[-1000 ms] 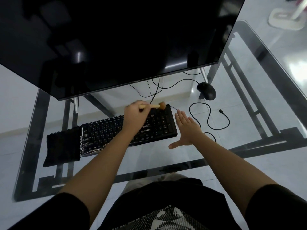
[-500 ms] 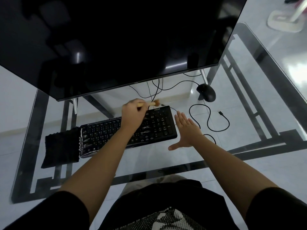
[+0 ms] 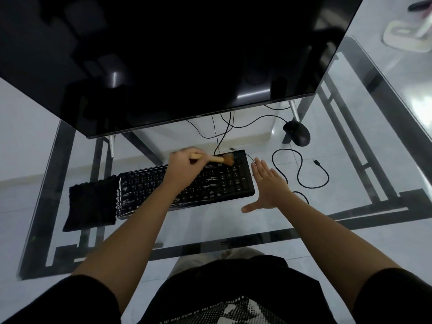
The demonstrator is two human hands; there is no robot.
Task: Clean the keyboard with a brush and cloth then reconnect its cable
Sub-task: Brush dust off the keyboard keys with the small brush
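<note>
Head | left hand grips brush (bristles on keyboard)

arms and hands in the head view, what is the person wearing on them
Both forearms are bare. Short black sleeves end near the elbows. The left hand and right hand have no gloves; no watch, ring or bracelet shows.
</note>
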